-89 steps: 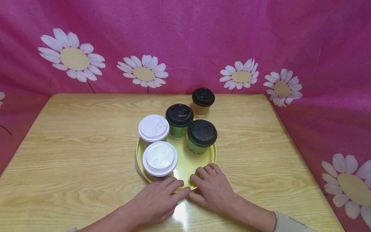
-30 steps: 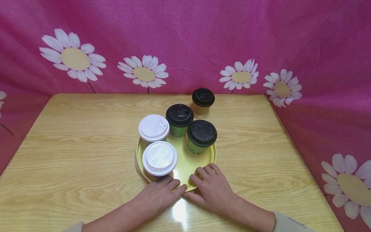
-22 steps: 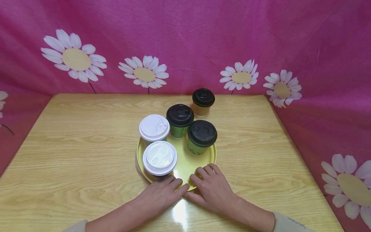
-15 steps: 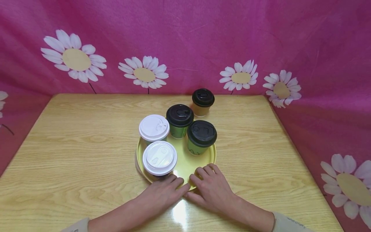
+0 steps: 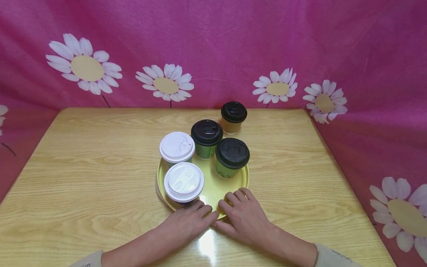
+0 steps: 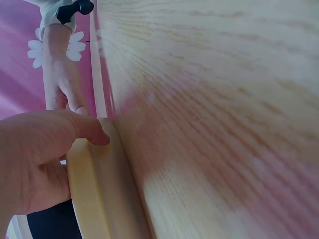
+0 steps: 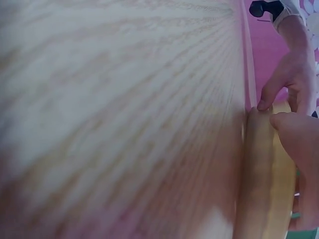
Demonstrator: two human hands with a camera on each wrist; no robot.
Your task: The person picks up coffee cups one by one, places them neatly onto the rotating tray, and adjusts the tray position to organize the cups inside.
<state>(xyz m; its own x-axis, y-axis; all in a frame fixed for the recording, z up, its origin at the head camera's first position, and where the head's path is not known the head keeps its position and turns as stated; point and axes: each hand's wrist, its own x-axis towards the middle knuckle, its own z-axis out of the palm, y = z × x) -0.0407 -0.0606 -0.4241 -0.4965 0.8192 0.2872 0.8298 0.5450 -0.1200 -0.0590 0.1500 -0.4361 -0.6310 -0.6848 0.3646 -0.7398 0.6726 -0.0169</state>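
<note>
A round yellow tray (image 5: 213, 187) lies on the wooden table. My left hand (image 5: 186, 220) holds its near rim, the thumb along the outer wall and the fingers inside, as the left wrist view shows. Just to the right, my right hand (image 5: 245, 218) grips the same rim, thumb outside and fingers curled over. Two white-lidded paper cups, one near (image 5: 184, 182) and one farther back (image 5: 177, 147), stand on the tray's left. Two green paper cups with black lids, one at the back (image 5: 207, 133) and one at the right (image 5: 232, 154), share the tray.
Behind the tray, on the table (image 5: 100, 167), stands a brown paper cup (image 5: 233, 116) with a black lid. A pink cloth (image 5: 220, 44) printed with white daisies hangs along the table's back and sides.
Over three seconds my left hand and forearm have shifted slightly at the rim, the thumb lying closer along it. The right hand, tray and cups have stayed in place.
</note>
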